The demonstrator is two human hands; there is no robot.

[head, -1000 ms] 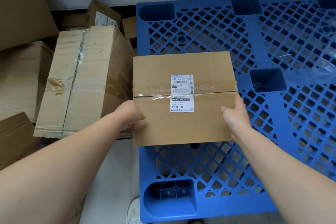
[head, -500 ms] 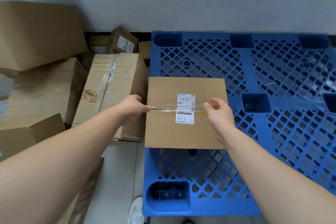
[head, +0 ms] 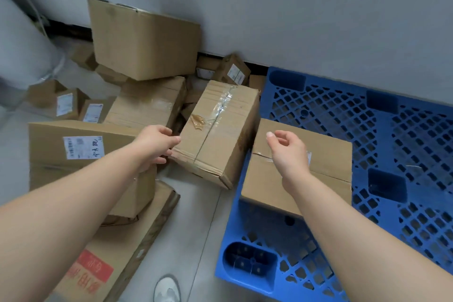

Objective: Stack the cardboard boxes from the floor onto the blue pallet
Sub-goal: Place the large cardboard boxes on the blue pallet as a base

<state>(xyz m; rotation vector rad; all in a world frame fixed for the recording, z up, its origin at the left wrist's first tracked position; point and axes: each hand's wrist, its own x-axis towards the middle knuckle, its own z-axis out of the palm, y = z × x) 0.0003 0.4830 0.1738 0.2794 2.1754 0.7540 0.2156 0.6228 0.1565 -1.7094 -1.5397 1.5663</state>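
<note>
1. Head view: a brown cardboard box sealed with clear tape (head: 326, 154) sits on the near left part of the blue plastic lattice pallet (head: 235, 240), its left side close to the pallet's left edge.
2. The right hand (head: 286, 152) hovers over that box's top, fingers loosely curled and holding nothing.
3. The left hand (head: 154, 147) is at the near left corner of a tilted, crumpled brown carton with wrinkled tape (head: 215, 135), which lies on the grey floor (head: 196, 216) just beside the pallet. The thumb and curled fingers touch the corner (whether they actually grip it cannot be told).
4. More cartons crowd the floor to the left: a large plain one against the wall (head: 144, 39), a labelled one under the left forearm (head: 73, 147), and a flat one with red print (head: 110, 252).
5. A white shoe tip (head: 168, 292) shows at the bottom edge.
</note>
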